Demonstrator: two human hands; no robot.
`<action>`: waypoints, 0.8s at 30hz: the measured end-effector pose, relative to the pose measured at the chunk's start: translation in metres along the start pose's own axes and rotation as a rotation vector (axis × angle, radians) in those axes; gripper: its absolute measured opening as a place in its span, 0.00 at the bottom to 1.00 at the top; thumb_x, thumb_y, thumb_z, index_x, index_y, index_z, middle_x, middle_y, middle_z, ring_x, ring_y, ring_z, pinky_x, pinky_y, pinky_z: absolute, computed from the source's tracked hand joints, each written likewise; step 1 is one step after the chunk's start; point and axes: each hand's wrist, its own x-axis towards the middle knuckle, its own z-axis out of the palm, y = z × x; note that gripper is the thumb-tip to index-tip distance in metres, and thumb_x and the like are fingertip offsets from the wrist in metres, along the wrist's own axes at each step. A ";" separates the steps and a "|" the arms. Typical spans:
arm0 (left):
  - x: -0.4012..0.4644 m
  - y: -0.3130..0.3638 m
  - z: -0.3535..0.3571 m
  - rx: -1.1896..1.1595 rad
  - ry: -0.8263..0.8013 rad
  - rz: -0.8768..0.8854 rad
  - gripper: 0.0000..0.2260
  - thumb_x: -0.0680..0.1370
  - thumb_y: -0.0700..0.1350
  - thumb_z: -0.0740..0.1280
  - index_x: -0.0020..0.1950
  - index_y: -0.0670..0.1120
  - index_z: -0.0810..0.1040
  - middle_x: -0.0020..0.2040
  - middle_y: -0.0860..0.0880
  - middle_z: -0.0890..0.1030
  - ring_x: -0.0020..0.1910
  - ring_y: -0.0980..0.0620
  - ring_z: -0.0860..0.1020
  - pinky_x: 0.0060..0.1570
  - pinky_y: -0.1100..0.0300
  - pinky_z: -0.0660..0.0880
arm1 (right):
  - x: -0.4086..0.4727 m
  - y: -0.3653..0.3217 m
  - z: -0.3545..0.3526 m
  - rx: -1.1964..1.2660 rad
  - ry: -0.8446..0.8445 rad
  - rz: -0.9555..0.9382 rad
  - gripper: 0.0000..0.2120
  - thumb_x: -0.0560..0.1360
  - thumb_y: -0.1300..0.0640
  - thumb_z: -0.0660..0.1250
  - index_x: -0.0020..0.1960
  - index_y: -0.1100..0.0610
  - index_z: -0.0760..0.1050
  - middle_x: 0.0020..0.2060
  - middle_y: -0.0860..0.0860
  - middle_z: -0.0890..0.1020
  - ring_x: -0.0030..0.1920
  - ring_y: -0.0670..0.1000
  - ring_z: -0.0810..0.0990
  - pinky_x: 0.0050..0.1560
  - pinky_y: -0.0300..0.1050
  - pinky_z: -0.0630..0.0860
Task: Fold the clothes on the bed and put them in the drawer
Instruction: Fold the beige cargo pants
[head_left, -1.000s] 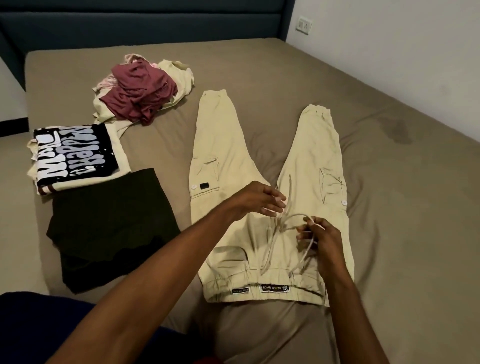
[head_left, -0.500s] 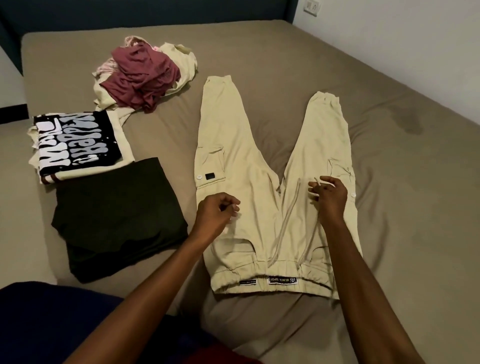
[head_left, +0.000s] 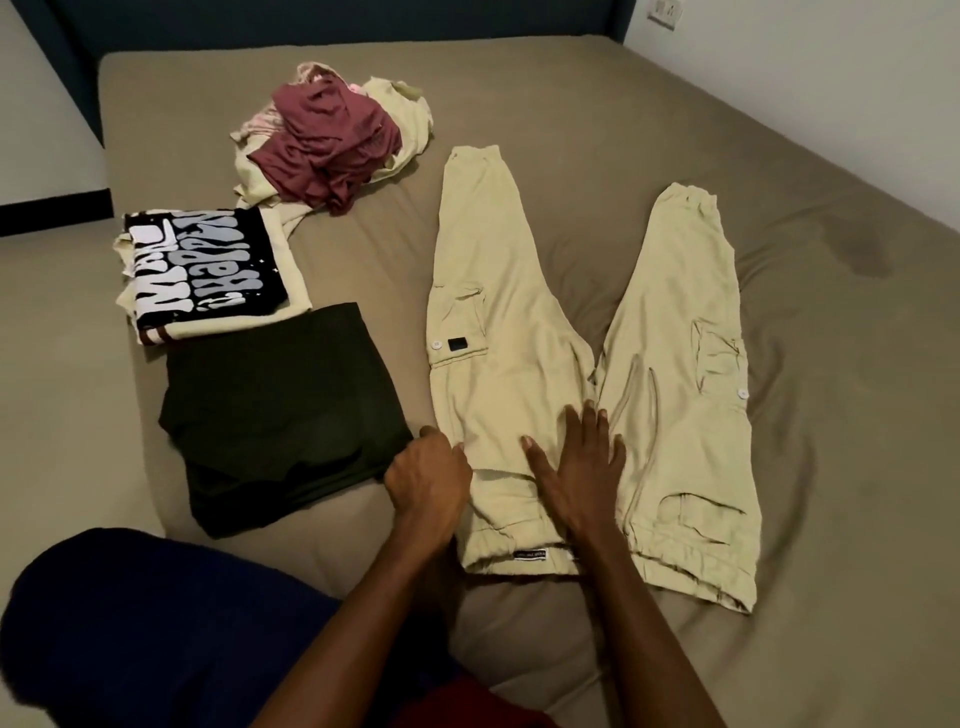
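A: Since half a second ago, both hands have been brought down from the drawstring area toward the waist of the cargo trousers. The right hand is now laid flat near the crotch seam, fingers spread and straight, pressed on the cloth. The left hand has been shifted to the trousers' left edge, fingers curled under; fabric appears to be gripped there, though the fingertips are hidden.

B: Noted. Position of the trousers?

A: Spread face up on the bed, legs splayed away from the person, waistband nearest. The drawstring is seen lying along the inner right leg.

B: Other garments?

A: Two folded pieces are set at the left: a printed shirt and, just below it, a dark folded garment. An unfolded heap of maroon and cream cloth is left further up the bed. No drawer is in view.

B: Step in hand?

A: Judged to be the first lengthwise fold, one leg over the other. The centre would need to be held down by the flat hand while the gripped edge is lifted and carried across, seams and cuffs matched. Stowing is not yet begun.
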 end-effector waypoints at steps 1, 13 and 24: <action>0.001 -0.002 0.002 -0.036 0.007 0.025 0.12 0.84 0.51 0.62 0.57 0.43 0.74 0.50 0.45 0.82 0.45 0.46 0.79 0.38 0.56 0.70 | 0.004 -0.004 -0.008 0.022 0.030 0.012 0.44 0.76 0.25 0.46 0.81 0.52 0.62 0.82 0.54 0.59 0.83 0.56 0.52 0.80 0.63 0.47; 0.053 0.006 -0.011 -0.863 0.008 -0.126 0.26 0.78 0.49 0.72 0.71 0.40 0.68 0.58 0.46 0.79 0.53 0.48 0.79 0.49 0.58 0.75 | -0.043 -0.118 -0.032 -0.099 -0.191 -0.129 0.29 0.74 0.43 0.71 0.67 0.56 0.66 0.58 0.55 0.76 0.55 0.58 0.80 0.46 0.51 0.74; 0.060 0.153 -0.039 -0.960 -0.215 0.256 0.08 0.74 0.40 0.62 0.46 0.37 0.78 0.33 0.39 0.81 0.23 0.44 0.76 0.26 0.56 0.72 | -0.005 -0.024 -0.107 0.884 0.065 0.032 0.10 0.78 0.60 0.63 0.55 0.58 0.82 0.44 0.52 0.85 0.44 0.50 0.82 0.48 0.50 0.78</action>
